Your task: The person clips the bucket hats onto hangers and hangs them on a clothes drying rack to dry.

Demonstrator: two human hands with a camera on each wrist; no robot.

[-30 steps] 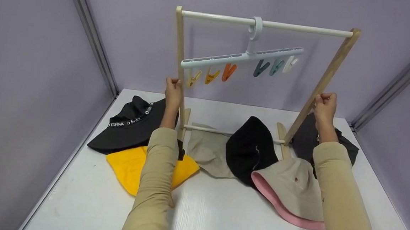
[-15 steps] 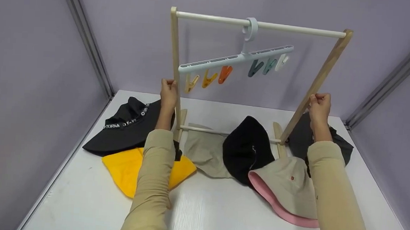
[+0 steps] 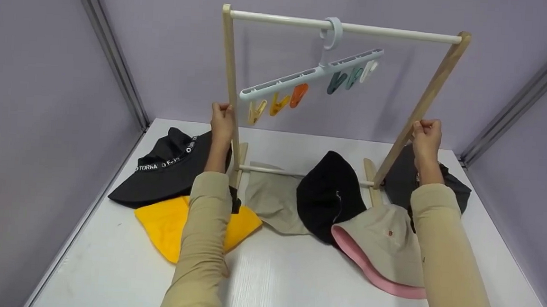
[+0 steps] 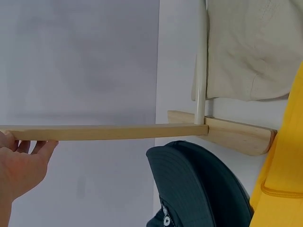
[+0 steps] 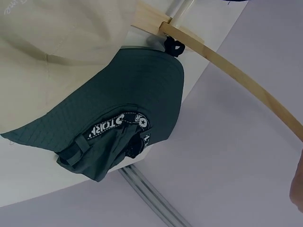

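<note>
A small clothes rack with wooden posts and a white top bar point(image 3: 281, 19) stands among several hats. My left hand point(image 3: 222, 122) grips its left post point(image 3: 231, 70) partway up; in the left wrist view the fingers point(image 4: 45, 149) lie against the wood. My right hand point(image 3: 427, 139) pinches the right post point(image 3: 431, 89) at a similar height; only a sliver of that hand shows in the right wrist view. From the top bar hangs a pale blue hanger point(image 3: 316, 73), turned at a slant. Several clothespins hang from it, among them an orange clothespin point(image 3: 299, 95).
Black visor hat point(image 3: 168, 171) and yellow hat point(image 3: 160, 220) lie at left, partly behind my left arm. A beige hat point(image 3: 275, 201), black bucket hat point(image 3: 330, 197) and pink-lined hat point(image 3: 386, 243) lie around the base. A dark hat point(image 3: 454, 188) sits behind my right arm.
The hanger has swivelled on the bar, its right end swinging back and its left end forward. Both hands stay on the posts. The whole view has shifted slightly.
</note>
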